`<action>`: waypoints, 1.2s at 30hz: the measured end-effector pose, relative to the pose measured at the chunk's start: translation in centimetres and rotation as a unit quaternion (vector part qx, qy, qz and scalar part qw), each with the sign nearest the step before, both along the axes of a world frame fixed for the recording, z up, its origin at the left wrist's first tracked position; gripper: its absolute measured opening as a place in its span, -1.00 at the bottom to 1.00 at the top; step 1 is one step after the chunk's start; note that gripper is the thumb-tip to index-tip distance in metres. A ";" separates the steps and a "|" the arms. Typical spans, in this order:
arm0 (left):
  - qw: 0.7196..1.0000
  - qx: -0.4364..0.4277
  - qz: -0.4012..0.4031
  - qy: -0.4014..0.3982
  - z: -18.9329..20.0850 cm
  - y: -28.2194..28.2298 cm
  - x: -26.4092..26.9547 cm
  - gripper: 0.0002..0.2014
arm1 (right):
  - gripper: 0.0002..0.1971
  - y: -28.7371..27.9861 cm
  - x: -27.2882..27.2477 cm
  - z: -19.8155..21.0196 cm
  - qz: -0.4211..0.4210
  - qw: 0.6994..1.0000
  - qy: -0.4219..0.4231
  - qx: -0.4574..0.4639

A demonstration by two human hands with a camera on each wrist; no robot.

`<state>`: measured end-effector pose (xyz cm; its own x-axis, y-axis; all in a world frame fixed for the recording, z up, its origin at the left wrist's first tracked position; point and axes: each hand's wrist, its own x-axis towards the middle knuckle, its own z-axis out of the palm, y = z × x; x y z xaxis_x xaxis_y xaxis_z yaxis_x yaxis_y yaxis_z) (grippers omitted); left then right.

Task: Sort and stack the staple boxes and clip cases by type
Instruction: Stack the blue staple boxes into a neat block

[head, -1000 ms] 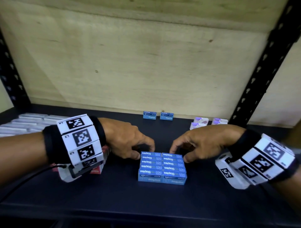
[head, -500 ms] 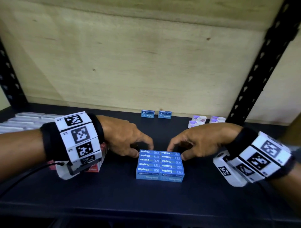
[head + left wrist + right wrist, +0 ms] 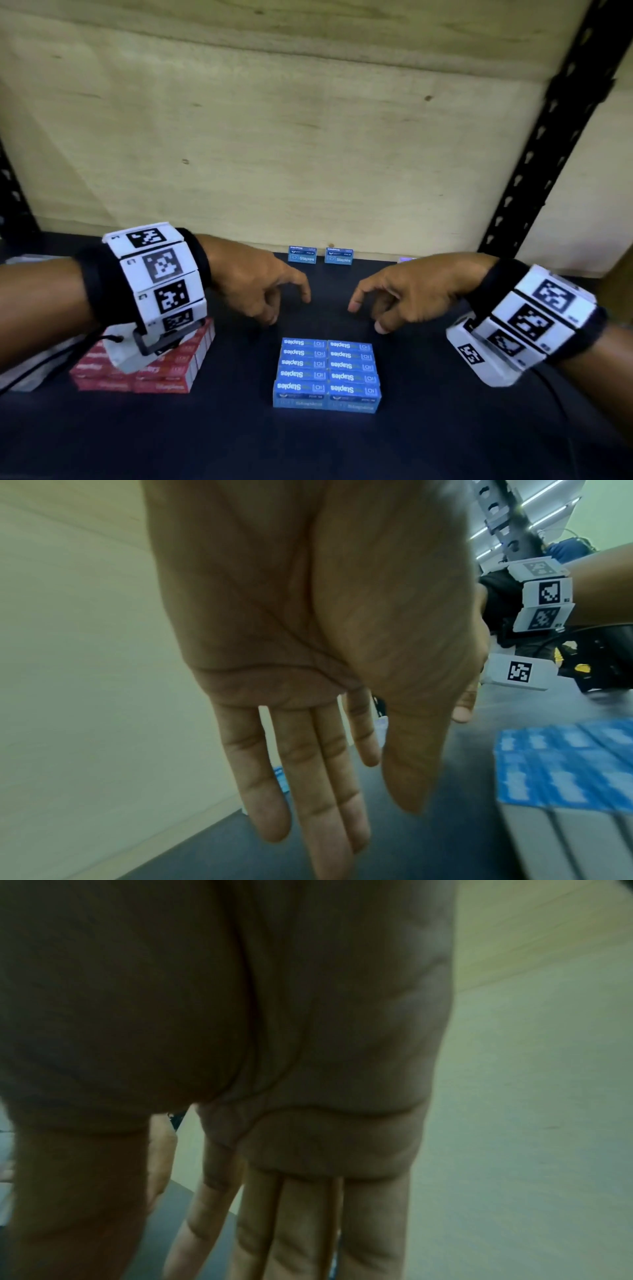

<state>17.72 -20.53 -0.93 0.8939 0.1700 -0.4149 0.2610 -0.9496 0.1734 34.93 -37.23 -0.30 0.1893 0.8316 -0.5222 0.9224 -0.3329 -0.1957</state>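
Both hands are held empty above the shelf (image 3: 445, 445), just behind the blue stack (image 3: 327, 373). The left hand (image 3: 255, 287) is seen with fingers straight and slightly spread; the right hand (image 3: 407, 294) is relaxed, its fingers close together and pointed downward. Nothing is gripped by either.

The blue stack is built of small cardboard staple boxes, flat and rectangular, with printed tops, laid in two tight columns. Two loose blue boxes (image 3: 320, 255) are left standing on edge well behind the stack, against the plywood back wall (image 3: 308, 137). A red stack (image 3: 171, 366) of similar boxes is found to the left of the blue stack, partly under the left wrist band.

Several risks can be judged from here. The light boxes could be knocked askew if the stack is brushed by a wrist on the reach toward the back. The red stack could be nudged by the bulky left wrist band. The two upright boxes could be tipped over if they are pinched off-centre, and a misaligned top layer could slide on the smooth cardboard.
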 end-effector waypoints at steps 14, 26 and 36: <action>0.978 0.204 0.041 -0.024 2.7 6.7 8.7 -0.60 | -0.65 9.9 7.0 2.6 -0.039 0.984 -0.167 0.051; 0.977 0.209 0.005 0.033 -0.3 8.4 11.5 -0.73 | -0.75 14.3 8.4 -0.4 0.010 0.982 -0.189 -0.010; 0.983 0.166 -0.017 0.077 1.0 5.1 8.9 -0.73 | -0.78 10.8 5.8 -0.4 0.001 0.989 -0.146 -0.006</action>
<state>26.57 -15.44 0.07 0.8321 0.2895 -0.4730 0.2263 -0.9560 -0.1869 40.70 -26.41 -0.70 0.3320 0.8266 -0.4544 0.9398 -0.3315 0.0836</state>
